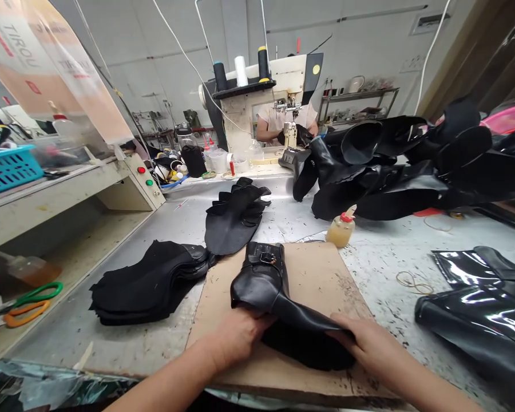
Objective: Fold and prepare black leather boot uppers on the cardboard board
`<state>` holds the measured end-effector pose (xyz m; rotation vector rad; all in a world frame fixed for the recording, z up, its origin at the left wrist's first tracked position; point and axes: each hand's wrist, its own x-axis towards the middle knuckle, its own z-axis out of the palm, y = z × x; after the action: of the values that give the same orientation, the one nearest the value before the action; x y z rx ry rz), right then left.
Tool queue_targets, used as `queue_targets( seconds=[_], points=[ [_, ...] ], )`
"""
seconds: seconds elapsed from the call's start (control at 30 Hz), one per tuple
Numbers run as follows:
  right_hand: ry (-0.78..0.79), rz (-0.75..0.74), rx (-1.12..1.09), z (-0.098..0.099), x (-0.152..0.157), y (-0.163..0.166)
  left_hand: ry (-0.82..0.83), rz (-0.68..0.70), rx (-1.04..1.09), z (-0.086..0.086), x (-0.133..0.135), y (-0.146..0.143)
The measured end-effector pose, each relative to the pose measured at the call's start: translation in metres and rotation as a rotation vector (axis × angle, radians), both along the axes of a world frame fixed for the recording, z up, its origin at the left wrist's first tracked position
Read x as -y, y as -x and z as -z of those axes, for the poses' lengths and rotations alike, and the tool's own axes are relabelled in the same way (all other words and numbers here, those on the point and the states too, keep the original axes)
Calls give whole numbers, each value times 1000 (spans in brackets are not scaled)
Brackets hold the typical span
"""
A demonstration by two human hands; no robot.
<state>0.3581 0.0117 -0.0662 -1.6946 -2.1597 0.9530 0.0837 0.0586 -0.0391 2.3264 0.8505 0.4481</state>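
A black leather boot upper with a buckled strap lies over a brown cardboard sheet in front of me. My left hand grips its lower left edge, the fingers partly hidden beneath the leather. On the other side my right hand pinches the right edge, thumb on top. Between the hands the upper sags open and shows its black lining. Left of the cardboard sits a stack of black cut pieces. Further back is a fanned pile of black pieces. A glue bottle with a red cap stands at the cardboard's far right corner.
A heap of black boot uppers covers the back right. Glossy black pieces lie at the right. A sewing machine stands at the back, with a person behind it. Scissors rest on the left shelf, below a blue basket.
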Motion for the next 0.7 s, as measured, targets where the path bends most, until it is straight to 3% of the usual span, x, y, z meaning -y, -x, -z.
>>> queue_targets(
  seconds=[0.07,0.2,0.33,0.6,0.7],
  points=[
    [1,-4,13,-2,2,1,-74,81,-117,2,9,7],
    [-5,16,42,-3,6,0,-264,113,-322,5,28,11],
    [-71,66,59,1,11,0,-244,152,-292,13,51,10],
    [-151,27,37,4,15,1,-438,271,-97,56,82,-81],
    [-156,21,-4,5,15,-2,-369,170,-93,52,80,-76]
  ],
)
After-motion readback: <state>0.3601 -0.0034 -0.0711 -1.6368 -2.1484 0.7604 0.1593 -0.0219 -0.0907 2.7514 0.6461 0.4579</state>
